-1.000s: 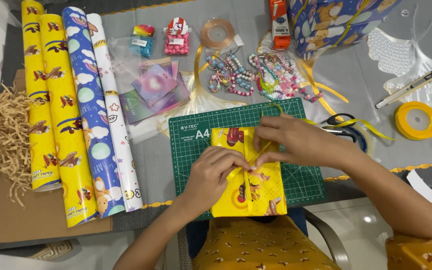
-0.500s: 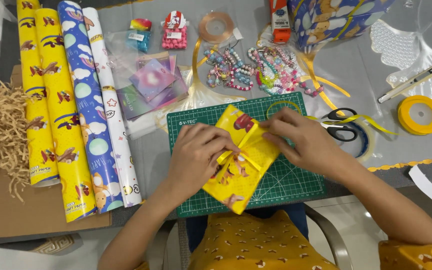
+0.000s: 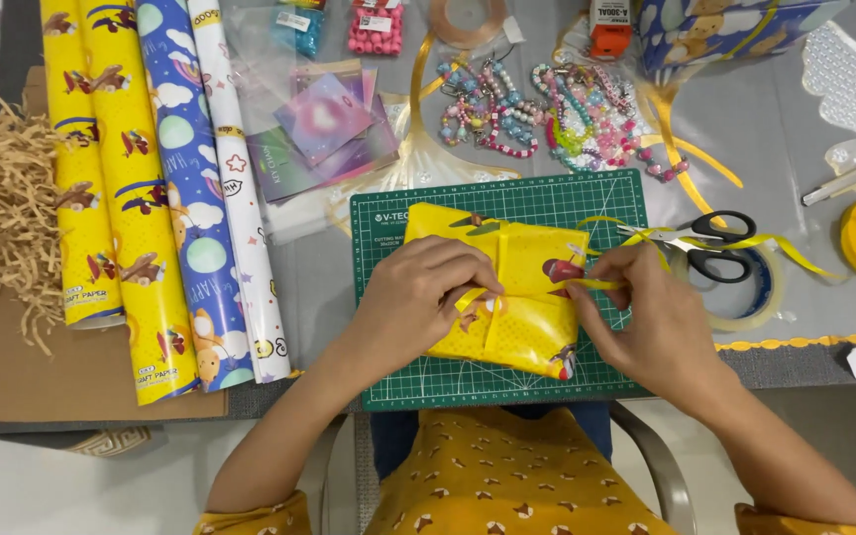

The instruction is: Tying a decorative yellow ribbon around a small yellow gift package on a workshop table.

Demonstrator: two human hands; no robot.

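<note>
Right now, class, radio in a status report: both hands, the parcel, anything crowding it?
Left hand pinning yellow ribbon on yellow parcel. Right hand pinching ribbon at parcel's right edge. Parcel flat on green cutting mat. Scissors close beside right hand.

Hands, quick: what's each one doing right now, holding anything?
Left hand: closed, pinching the yellow ribbon against the yellow wrapped parcel.
Right hand: closed, gripping the ribbon's other length beside the parcel.

The left hand hides part of the yellow parcel.
</note>
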